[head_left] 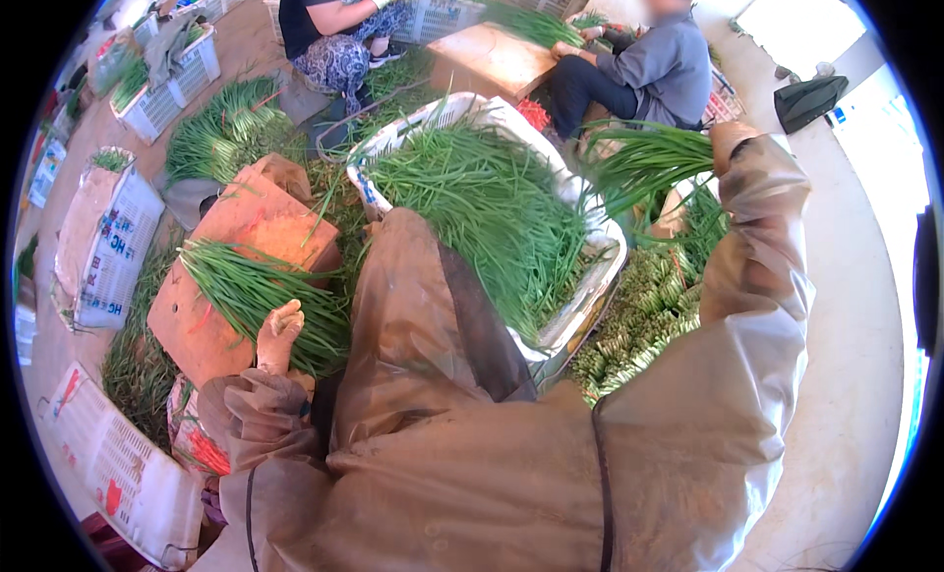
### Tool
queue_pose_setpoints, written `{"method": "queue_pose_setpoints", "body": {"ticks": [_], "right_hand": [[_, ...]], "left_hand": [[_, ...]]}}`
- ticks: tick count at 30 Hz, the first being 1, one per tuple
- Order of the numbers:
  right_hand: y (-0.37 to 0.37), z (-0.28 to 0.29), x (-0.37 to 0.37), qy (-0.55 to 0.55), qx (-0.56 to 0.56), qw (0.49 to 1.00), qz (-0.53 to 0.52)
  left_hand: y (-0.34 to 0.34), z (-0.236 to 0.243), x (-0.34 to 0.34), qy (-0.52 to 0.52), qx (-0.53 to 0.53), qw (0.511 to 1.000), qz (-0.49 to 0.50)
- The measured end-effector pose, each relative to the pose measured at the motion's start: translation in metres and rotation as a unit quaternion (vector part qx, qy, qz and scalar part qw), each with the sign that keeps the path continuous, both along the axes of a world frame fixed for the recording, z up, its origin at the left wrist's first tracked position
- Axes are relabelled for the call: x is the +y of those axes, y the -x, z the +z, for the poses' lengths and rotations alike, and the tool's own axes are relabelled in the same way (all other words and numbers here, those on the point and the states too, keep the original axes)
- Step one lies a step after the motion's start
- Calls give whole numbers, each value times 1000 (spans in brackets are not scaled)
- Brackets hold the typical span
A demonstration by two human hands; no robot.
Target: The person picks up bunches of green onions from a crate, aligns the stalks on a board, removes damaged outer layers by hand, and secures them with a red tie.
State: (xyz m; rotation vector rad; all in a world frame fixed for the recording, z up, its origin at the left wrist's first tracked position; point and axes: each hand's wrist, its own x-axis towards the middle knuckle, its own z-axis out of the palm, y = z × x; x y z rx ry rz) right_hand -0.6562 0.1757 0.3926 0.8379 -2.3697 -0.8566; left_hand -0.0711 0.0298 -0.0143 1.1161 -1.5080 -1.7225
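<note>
My raised right hand (733, 147) is closed around a bunch of long green chives (649, 159), whose leaves point left above stacked bundles of chives (644, 321). My gloved left hand (279, 338) has its fingers curled together; anything between them is too small to make out. It is beside a pile of chives (246, 282) lying across an orange-brown board (202, 321). Between my knee and the bundles stands a white plastic crate (600, 243) heaped with loose chives (472, 208).
Red ties (204, 452) hang below the board. White crates (133, 243) line the left side. More chives (221, 130) lie on the floor ahead. Two people, one in a black top (320, 22) and one in a grey jacket (669, 61), sit beyond, near another board (492, 56).
</note>
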Motion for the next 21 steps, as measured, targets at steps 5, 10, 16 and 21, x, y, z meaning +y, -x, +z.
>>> {"method": "queue_pose_setpoints", "body": {"ticks": [5, 10, 16, 21], "right_hand": [[-57, 46, 11, -59, -10, 997, 48], [-210, 13, -47, -191, -157, 920, 305], [-304, -28, -87, -233, -130, 810, 523], [-316, -104, -149, -308, -103, 700, 636]], "left_hand": [[83, 193, 14, 232, 8, 970, -67], [132, 300, 5, 564, 9, 807, -175], [135, 218, -10, 107, 147, 894, -409], [143, 150, 36, -103, 375, 872, -298]]}}
